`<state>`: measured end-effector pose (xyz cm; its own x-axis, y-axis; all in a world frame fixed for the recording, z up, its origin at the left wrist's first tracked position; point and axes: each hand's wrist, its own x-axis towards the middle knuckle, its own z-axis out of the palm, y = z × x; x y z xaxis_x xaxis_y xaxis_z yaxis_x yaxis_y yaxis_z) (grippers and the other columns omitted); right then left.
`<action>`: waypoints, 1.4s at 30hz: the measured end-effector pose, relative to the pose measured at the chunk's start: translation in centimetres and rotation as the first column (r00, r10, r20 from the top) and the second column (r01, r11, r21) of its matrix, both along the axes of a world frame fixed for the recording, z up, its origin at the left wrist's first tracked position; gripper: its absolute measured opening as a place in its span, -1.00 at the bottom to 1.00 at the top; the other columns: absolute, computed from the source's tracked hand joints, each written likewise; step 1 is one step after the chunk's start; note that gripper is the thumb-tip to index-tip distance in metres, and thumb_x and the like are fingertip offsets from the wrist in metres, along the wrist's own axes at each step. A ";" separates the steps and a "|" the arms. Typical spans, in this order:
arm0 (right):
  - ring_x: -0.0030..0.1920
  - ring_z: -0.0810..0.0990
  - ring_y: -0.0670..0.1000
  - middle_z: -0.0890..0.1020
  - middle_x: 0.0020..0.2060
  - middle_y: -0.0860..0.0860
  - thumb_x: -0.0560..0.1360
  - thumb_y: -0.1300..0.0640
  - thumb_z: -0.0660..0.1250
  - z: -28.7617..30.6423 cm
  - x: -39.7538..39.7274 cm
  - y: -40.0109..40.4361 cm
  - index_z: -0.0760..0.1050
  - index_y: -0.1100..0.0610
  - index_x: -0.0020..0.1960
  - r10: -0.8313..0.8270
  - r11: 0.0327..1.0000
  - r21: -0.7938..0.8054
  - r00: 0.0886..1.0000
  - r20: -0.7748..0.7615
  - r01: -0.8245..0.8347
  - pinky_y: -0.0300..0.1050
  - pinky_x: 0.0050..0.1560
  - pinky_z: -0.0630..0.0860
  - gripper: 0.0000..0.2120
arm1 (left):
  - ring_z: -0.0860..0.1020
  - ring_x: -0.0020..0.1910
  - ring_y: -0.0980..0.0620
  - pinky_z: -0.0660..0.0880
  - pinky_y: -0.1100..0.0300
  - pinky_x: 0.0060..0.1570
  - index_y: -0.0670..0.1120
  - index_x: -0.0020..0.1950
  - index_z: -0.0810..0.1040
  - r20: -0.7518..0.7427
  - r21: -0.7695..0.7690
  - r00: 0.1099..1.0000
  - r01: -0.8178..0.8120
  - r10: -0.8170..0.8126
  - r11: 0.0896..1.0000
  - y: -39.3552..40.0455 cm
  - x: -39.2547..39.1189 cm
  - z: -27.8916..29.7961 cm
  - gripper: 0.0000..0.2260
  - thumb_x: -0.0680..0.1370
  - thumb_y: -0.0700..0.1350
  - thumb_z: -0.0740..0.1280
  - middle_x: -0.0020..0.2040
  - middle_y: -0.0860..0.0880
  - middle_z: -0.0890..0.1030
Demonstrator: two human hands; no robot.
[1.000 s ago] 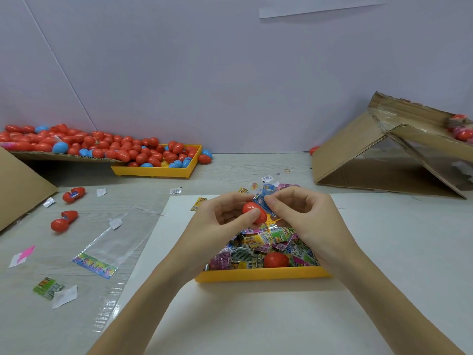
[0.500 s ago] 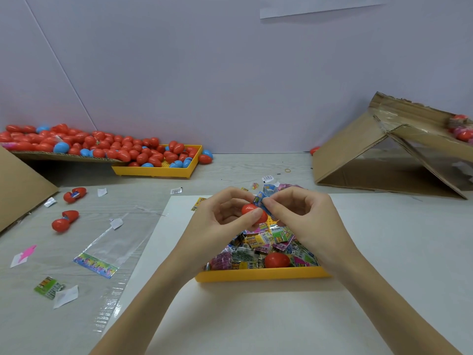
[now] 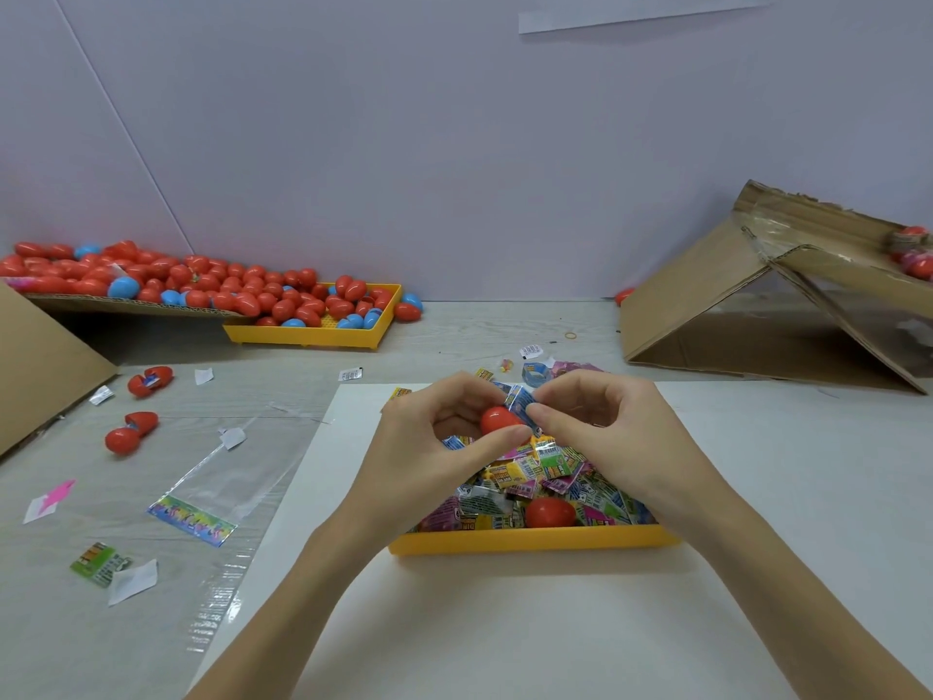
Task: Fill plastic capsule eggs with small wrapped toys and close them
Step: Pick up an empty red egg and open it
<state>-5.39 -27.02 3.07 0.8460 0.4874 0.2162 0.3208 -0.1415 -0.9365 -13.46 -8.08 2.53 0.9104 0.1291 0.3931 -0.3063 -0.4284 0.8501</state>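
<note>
The near yellow tray (image 3: 530,540) holds wrapped toys (image 3: 545,472) and one red egg (image 3: 549,512). Left hand (image 3: 429,447) grips a red capsule half (image 3: 497,420); right hand (image 3: 606,426) pinches a blue packet (image 3: 520,400) against it.

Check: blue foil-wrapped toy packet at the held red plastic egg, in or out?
Mostly out: blue packet, pinched by right hand, protrudes from red egg gripped by left hand.

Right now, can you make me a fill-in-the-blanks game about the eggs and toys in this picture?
1. The left hand holds a capsule egg that is ____ in colour.
2. The right hand pinches a small wrapped toy against the ____.
3. The pile of wrapped toys lies in a ____ tray.
4. Among the filled eggs by the wall, a few are ____ instead of red.

Missing words: red; egg; yellow; blue
</note>
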 end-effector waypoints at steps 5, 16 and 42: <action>-0.12 0.72 -0.09 0.75 -0.17 -0.08 0.51 0.06 0.51 0.2 0.0 -0.1 0.71 0.00 0.00 0.031 0.999 0.011 0.998 -0.056 -0.030 -0.30 -0.10 0.62 -0.92 | 0.69 -0.04 0.06 0.60 0.28 -0.03 -0.02 0.09 0.66 -0.047 -0.095 0.998 0.034 -0.039 0.995 -0.2 -0.1 0.2 -0.75 0.47 0.04 0.54 -0.06 0.06 0.70; -0.12 0.74 -0.06 0.76 -0.14 0.01 0.51 0.02 0.50 0.3 -0.2 -0.2 0.72 0.08 0.07 0.081 0.996 0.038 0.982 -0.173 -0.076 -0.26 -0.13 0.61 -0.80 | 0.72 -0.05 0.00 0.63 0.27 -0.04 0.02 0.06 0.69 0.019 -0.111 1.000 -0.004 0.006 0.994 0.2 0.0 0.3 -0.69 0.38 0.07 0.59 -0.08 0.07 0.74; 0.03 0.72 0.03 0.72 0.11 0.18 0.40 0.13 0.58 0.4 -0.5 0.3 0.65 0.23 0.27 0.349 0.931 0.325 0.658 -0.667 -0.165 -0.17 0.06 0.65 -0.54 | 0.57 -0.15 0.04 0.56 0.20 -0.08 -0.19 0.22 0.69 0.484 0.422 0.873 -0.294 0.062 0.858 -0.1 0.3 -1.0 -0.66 0.47 -0.16 0.57 -0.07 -0.09 0.56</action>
